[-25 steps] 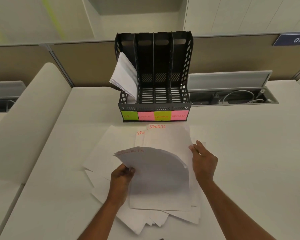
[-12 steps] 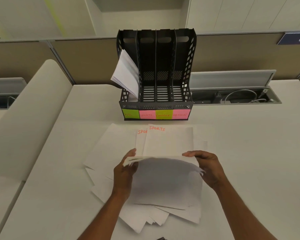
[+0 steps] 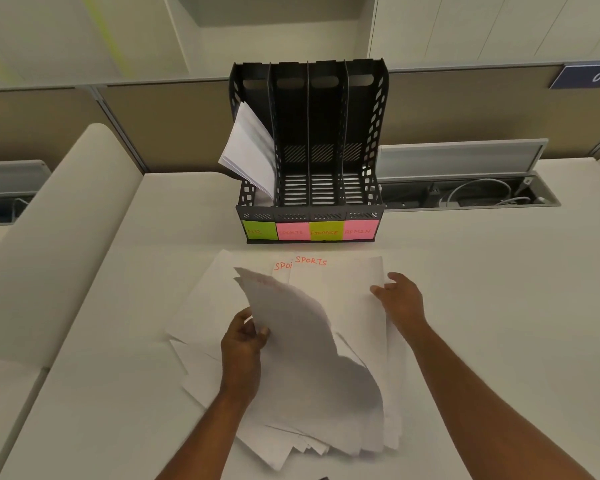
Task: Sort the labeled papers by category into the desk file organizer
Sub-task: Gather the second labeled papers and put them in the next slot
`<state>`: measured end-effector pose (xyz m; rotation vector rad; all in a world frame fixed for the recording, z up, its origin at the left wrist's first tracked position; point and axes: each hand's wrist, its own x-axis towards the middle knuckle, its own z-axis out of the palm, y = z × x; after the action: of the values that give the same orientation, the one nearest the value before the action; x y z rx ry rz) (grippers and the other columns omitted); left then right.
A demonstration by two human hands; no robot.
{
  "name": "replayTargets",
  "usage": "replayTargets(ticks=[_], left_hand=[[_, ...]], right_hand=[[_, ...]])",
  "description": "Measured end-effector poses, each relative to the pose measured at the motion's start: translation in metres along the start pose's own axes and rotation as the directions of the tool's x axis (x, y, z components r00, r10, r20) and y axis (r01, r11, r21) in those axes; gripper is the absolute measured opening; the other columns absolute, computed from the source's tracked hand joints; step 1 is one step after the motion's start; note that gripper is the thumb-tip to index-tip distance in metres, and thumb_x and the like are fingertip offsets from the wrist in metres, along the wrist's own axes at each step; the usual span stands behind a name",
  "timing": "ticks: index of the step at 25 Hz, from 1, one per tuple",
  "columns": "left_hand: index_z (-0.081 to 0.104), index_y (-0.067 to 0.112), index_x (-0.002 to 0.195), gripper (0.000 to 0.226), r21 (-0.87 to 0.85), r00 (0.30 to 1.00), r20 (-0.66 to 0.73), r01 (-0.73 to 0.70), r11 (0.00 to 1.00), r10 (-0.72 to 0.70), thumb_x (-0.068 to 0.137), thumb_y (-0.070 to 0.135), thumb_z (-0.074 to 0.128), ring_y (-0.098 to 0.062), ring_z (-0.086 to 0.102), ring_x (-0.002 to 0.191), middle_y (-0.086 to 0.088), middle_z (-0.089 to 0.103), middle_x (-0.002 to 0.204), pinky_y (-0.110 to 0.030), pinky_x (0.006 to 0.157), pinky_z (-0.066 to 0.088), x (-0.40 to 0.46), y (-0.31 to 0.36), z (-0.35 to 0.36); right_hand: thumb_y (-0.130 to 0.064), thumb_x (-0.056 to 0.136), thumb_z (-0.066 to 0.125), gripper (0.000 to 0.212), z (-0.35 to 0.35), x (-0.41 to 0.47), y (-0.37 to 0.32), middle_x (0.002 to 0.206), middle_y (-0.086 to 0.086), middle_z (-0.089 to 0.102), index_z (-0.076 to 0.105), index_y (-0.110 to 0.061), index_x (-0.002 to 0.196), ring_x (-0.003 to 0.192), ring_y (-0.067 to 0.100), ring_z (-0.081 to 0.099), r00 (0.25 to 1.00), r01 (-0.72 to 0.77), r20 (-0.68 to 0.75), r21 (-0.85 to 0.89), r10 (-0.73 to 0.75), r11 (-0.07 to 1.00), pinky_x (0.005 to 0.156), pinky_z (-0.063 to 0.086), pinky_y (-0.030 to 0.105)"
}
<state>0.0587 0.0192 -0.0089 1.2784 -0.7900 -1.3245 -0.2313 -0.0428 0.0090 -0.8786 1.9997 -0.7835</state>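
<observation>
A black desk file organizer (image 3: 374, 133) stands at the back of the desk, with sticky labels HR, SPORTS, FINANCE and ADMIN along its front. Several sheets (image 3: 248, 147) lean out of its leftmost slot; the other three slots look empty. A loose pile of white papers (image 3: 201, 306) lies in front of it, with two sheets marked SPORTS (image 3: 340, 282) at its far end. My left hand (image 3: 245, 344) grips a few curling sheets (image 3: 302, 348) by their left edge and lifts them. My right hand (image 3: 400, 299) rests, fingers apart, at the right edge of the SPORTS sheets.
An open cable tray (image 3: 465, 195) with wires runs behind and right of the organizer. A low partition wall (image 3: 465, 109) closes the back. A rounded cushioned divider (image 3: 56, 244) borders the desk on the left.
My right hand let go of the lifted sheets and moved up and right to the flat sheets' edge. The left hand now holds the sheets alone, tilted up.
</observation>
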Motion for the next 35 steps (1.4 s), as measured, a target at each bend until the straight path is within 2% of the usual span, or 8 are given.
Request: replayTargets(ticks=[5,9,19,22,26,29,31,35], left_hand=[[0.074,0.010,0.087,0.037,-0.126,0.998,-0.050,0.037,0.991,-0.044,0.090,-0.018,0.051,-0.021,0.065,0.090,-0.007,0.072,0.089,-0.034,0.091,0.053,0.002,0.001,0.001],[0.064,0.000,0.124,0.039,-0.144,0.998,-0.051,0.027,0.989,-0.034,0.093,-0.016,0.049,-0.022,0.065,0.112,-0.011,0.070,0.119,-0.031,0.097,0.055,0.006,-0.001,0.004],[0.074,0.008,0.101,0.037,-0.197,0.995,-0.086,0.025,0.980,-0.043,0.088,-0.020,0.053,-0.014,0.070,0.087,-0.001,0.077,0.092,-0.022,0.079,0.059,0.008,0.002,0.005],[0.080,0.015,0.091,0.040,-0.172,0.992,-0.113,0.033,0.984,-0.053,0.088,-0.017,0.055,-0.012,0.070,0.081,0.000,0.077,0.087,-0.021,0.078,0.059,0.008,0.001,0.001],[0.074,0.014,0.094,0.039,-0.219,0.985,-0.143,0.061,0.974,-0.094,0.087,-0.018,0.054,-0.021,0.063,0.080,-0.001,0.074,0.081,-0.024,0.076,0.056,0.008,0.000,-0.005],[0.063,0.012,0.106,0.045,-0.275,0.975,-0.162,0.106,0.956,-0.155,0.084,-0.024,0.048,-0.020,0.062,0.075,-0.003,0.074,0.078,-0.025,0.069,0.056,0.010,0.002,-0.004],[0.061,0.014,0.114,0.043,-0.219,0.972,-0.190,0.096,0.971,-0.139,0.086,-0.018,0.055,-0.018,0.068,0.080,-0.001,0.078,0.088,-0.028,0.075,0.055,0.012,0.003,-0.002],[0.077,0.021,0.083,0.024,-0.008,0.972,-0.227,0.059,0.998,-0.059,0.088,0.000,0.066,-0.020,0.067,0.080,0.003,0.076,0.081,-0.029,0.072,0.054,0.015,0.005,0.003]], right_hand=[[-0.015,0.090,0.071,0.011,-0.008,-0.022,-0.001,0.076,0.000,0.074,0.077,-0.012,0.081,0.070,0.011,0.066,0.961,0.223,0.136,0.134,-0.241,0.966,0.060,0.050,0.016],[0.000,0.086,0.073,0.010,-0.021,-0.046,0.003,0.093,0.002,0.080,0.082,-0.006,0.088,0.086,0.011,0.073,0.851,0.235,0.399,0.289,-0.340,0.928,0.078,0.056,0.018],[-0.037,0.097,0.064,0.032,-0.015,-0.045,-0.003,0.097,0.000,0.079,0.082,-0.011,0.093,0.091,0.016,0.073,0.838,0.148,0.433,0.406,-0.333,0.902,0.078,0.060,0.032],[-0.044,0.096,0.063,0.041,0.004,-0.030,-0.009,0.121,0.005,0.072,0.069,-0.013,0.123,0.112,0.023,0.066,0.980,0.149,0.122,0.095,-0.160,0.984,0.100,0.052,0.038],[-0.034,0.092,0.069,0.063,0.033,-0.032,-0.011,0.136,0.009,0.064,0.049,-0.009,0.145,0.125,0.029,0.058,0.986,0.081,0.164,-0.274,-0.036,0.958,0.103,0.043,0.034],[-0.019,0.093,0.065,0.011,0.042,-0.038,-0.012,0.097,0.005,0.072,0.070,-0.013,0.100,0.097,0.031,0.063,0.987,0.118,0.129,-0.214,-0.092,0.970,0.081,0.051,0.033],[-0.015,0.094,0.061,0.028,0.040,-0.044,-0.009,0.071,-0.001,0.065,0.061,-0.015,0.066,0.078,0.027,0.058,0.978,0.194,0.108,-0.124,-0.181,0.973,0.064,0.046,0.028],[-0.010,0.096,0.064,0.024,0.022,-0.055,0.000,0.115,-0.002,0.077,0.079,-0.017,0.113,0.112,0.019,0.068,0.961,0.210,0.127,0.253,-0.248,0.944,0.100,0.054,0.037]])
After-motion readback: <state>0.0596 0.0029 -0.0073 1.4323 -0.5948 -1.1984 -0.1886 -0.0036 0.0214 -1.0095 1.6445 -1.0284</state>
